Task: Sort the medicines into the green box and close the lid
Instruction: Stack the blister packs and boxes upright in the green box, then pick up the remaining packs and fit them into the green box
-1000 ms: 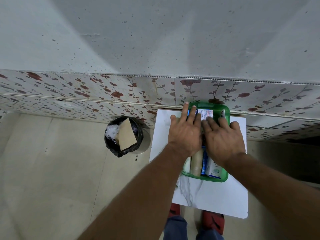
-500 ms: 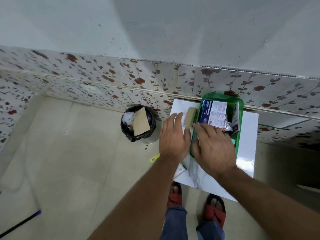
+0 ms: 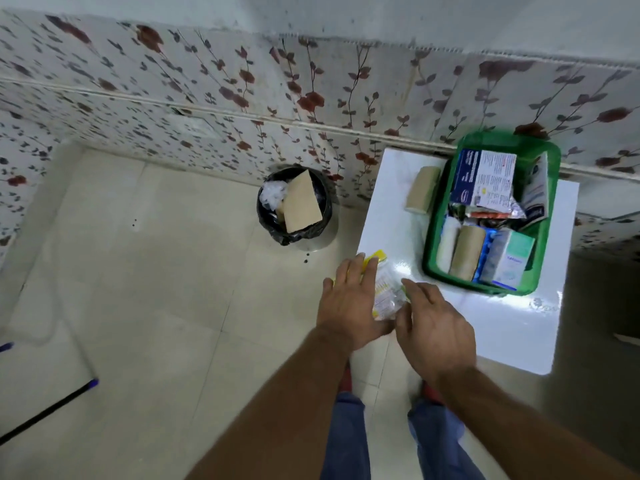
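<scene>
Both hands at the near-left corner of the white surface (image 3: 478, 327), working a clear packet (image 3: 386, 294) with yellow print. Left hand (image 3: 349, 306): fingers spread and flat, lying over the packet's left side, yellow edge poking out past the fingertips. Right hand (image 3: 433, 329): fingers loosely curled, thumb and forefinger at the packet's right edge; real pinch or just touching, cannot tell, blurred. Packet sits partly over the surface edge, well short of the green box (image 3: 545, 202). Box is on the far-right part of the surface, against the floral wall (image 3: 311, 95), no lid on it. Inside: blue-white carton (image 3: 483, 176) at the far end, leaning; foil strips (image 3: 491, 211) in the middle; white roll (image 3: 446, 244), tan roll (image 3: 465, 252) and teal-white carton (image 3: 510, 259) side by side at the near end. Another tan roll (image 3: 420, 188) lies on the surface just beside the box's left wall, outside it. Black bin (image 3: 294, 206) with cardboard in it stands on the floor left of the surface, near the wall. Dark stick with a blue tip (image 3: 48, 410) lies on the floor far left.
</scene>
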